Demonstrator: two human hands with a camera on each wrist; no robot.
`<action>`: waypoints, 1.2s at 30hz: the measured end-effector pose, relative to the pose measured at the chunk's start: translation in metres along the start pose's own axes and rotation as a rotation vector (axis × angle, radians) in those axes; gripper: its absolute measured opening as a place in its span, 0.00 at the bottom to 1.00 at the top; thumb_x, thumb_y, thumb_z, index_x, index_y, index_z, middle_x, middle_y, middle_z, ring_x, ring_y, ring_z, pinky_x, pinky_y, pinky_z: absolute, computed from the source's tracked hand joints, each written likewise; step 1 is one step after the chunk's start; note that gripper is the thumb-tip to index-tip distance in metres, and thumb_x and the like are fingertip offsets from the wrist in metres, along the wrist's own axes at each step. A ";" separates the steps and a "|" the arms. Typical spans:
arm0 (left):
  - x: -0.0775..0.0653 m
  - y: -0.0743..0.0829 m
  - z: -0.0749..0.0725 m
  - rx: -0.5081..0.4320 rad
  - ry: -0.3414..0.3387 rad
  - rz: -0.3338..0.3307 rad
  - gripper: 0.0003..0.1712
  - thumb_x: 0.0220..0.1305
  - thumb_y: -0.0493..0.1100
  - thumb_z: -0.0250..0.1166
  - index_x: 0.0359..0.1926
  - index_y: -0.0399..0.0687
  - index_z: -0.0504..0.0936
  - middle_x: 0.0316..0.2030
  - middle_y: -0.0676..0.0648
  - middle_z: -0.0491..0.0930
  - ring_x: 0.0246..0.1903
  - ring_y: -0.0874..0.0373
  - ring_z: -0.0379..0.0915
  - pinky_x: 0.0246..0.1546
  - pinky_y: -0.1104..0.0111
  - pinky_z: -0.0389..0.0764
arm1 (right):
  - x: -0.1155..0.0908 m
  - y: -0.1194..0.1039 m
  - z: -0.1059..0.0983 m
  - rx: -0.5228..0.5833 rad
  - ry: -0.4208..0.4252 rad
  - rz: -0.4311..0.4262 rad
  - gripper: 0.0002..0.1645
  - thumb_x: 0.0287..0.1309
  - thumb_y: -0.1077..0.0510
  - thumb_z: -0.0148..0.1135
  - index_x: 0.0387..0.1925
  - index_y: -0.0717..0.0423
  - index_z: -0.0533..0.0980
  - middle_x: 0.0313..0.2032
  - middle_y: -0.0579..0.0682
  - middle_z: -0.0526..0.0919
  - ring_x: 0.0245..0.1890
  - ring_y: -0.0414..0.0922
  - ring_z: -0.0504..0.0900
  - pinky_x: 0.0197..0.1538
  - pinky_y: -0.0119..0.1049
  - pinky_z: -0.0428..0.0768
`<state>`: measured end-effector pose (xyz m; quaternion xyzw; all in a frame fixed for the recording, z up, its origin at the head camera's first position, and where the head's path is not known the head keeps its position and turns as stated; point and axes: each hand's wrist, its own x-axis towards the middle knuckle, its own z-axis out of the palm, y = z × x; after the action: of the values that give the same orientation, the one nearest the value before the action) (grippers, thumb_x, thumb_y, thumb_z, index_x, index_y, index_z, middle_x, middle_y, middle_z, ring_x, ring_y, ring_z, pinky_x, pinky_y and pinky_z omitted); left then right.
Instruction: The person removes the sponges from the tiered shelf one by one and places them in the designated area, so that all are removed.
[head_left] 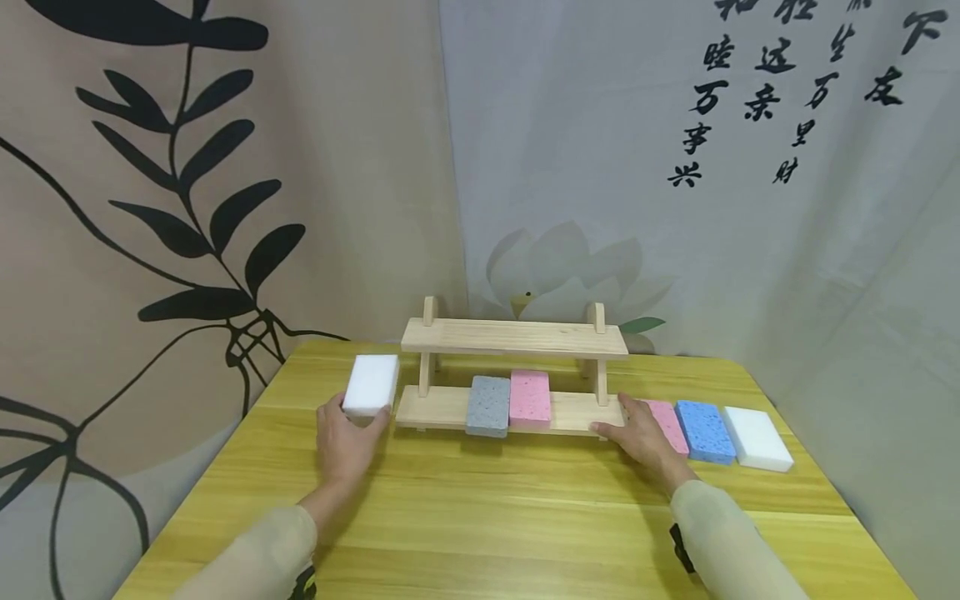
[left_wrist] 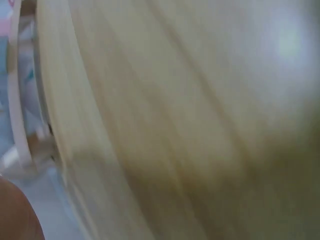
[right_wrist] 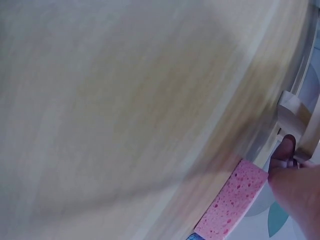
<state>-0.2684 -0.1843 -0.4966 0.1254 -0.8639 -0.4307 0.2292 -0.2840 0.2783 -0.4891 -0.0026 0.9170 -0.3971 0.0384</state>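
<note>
**Left hand (head_left: 348, 442): white block (head_left: 372, 385). Right hand (head_left: 647, 433): wooden rack (head_left: 517, 336)**

On my remote feed, I read the left hand as pinching the block's near end. The right hand grips the rack's right end. Gray sponge (head_left: 488, 407) and pink sponge (head_left: 530, 400) sit on the rack between the hands; a blue sponge (head_left: 705, 432) lies right of the right hand.

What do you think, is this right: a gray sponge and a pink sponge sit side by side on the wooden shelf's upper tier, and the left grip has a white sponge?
The tier is wrong: the head view shows the gray sponge and pink sponge side by side on the wooden shelf's lower tier. The left grip does have a white sponge.
</note>
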 end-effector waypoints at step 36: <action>0.026 -0.036 -0.007 0.276 -0.274 -0.086 0.53 0.55 0.64 0.69 0.67 0.30 0.62 0.53 0.28 0.69 0.53 0.32 0.66 0.49 0.40 0.68 | -0.003 -0.002 0.000 0.011 0.007 0.000 0.61 0.60 0.38 0.66 0.75 0.71 0.46 0.68 0.76 0.52 0.68 0.70 0.56 0.68 0.64 0.55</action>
<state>-0.2866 -0.2215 -0.5140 0.1325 -0.9317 -0.3305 0.0716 -0.2811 0.2769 -0.4872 -0.0011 0.9148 -0.4023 0.0353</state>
